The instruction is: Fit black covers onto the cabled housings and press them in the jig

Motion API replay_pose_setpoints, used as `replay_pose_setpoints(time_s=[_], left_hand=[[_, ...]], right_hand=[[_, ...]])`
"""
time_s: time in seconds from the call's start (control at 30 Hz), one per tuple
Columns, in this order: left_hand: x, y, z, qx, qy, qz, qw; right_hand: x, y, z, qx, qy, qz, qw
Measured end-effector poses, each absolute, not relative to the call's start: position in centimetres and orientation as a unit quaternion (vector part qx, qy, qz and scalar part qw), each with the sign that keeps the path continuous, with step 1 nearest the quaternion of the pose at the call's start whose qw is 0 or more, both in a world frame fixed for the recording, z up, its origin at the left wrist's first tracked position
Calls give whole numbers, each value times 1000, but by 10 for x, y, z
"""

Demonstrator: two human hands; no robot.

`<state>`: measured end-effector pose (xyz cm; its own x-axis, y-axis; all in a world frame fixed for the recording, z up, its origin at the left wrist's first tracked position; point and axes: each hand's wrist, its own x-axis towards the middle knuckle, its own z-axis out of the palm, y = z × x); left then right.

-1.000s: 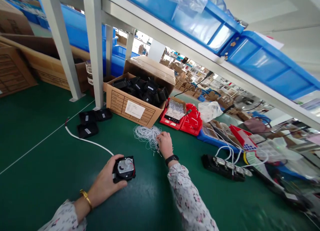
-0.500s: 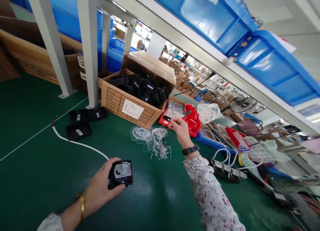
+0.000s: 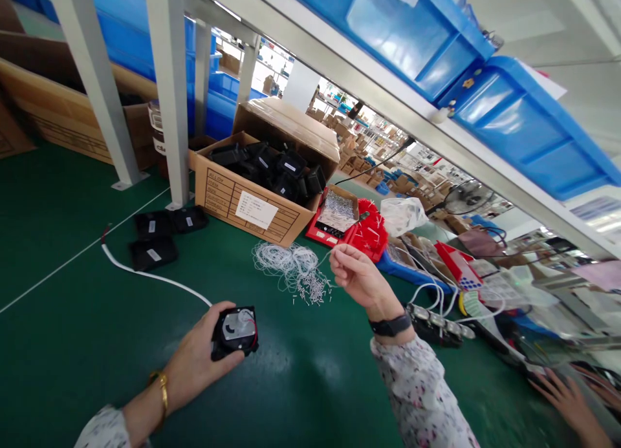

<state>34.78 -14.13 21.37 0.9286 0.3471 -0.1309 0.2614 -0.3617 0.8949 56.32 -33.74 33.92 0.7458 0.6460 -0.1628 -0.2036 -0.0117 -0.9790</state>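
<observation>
My left hand (image 3: 196, 361) rests on the green table and grips a small black fan (image 3: 235, 332) with a silver label and red wires. My right hand (image 3: 356, 277) is lifted above the table, fingers pinched on a thin white cable tie (image 3: 322, 260) drawn from the white tangle of ties (image 3: 286, 260). Several small white tubes (image 3: 310, 291) lie scattered beside that tangle. An open cardboard box (image 3: 247, 205) full of black fans stands behind it.
Three black fans (image 3: 162, 234) and a white cable (image 3: 155, 277) lie at the left near a grey post (image 3: 169, 92). Red trays (image 3: 369, 234), a small screw box (image 3: 338, 210), a black power strip (image 3: 436, 325) and clutter sit at the right. Another person's hands (image 3: 572, 396) show at the lower right.
My right hand left the tangle, rose toward the red trays, then drew back nearer me with a tie pinched. The left hand kept the fan in place.
</observation>
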Motion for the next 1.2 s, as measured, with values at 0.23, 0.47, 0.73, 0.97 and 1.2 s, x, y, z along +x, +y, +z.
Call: replay_pose_setpoints(time_s=[0.23, 0.47, 0.73, 0.97, 1.2], left_hand=[[349, -142, 216, 832, 185, 26, 522], [347, -143, 212, 836, 163, 54, 521], [347, -143, 210, 844, 171, 52, 506], [346, -141, 207, 841, 161, 36, 516], [342, -136, 200, 806, 158, 18, 570]], right_hand=[[535, -361, 254, -880, -165, 106, 434], [553, -374, 254, -923, -169, -12, 344], [534, -390, 304, -875, -179, 86, 442], [486, -444, 282, -841, -44, 183, 508], [481, -528, 233, -937, 25, -36, 347]])
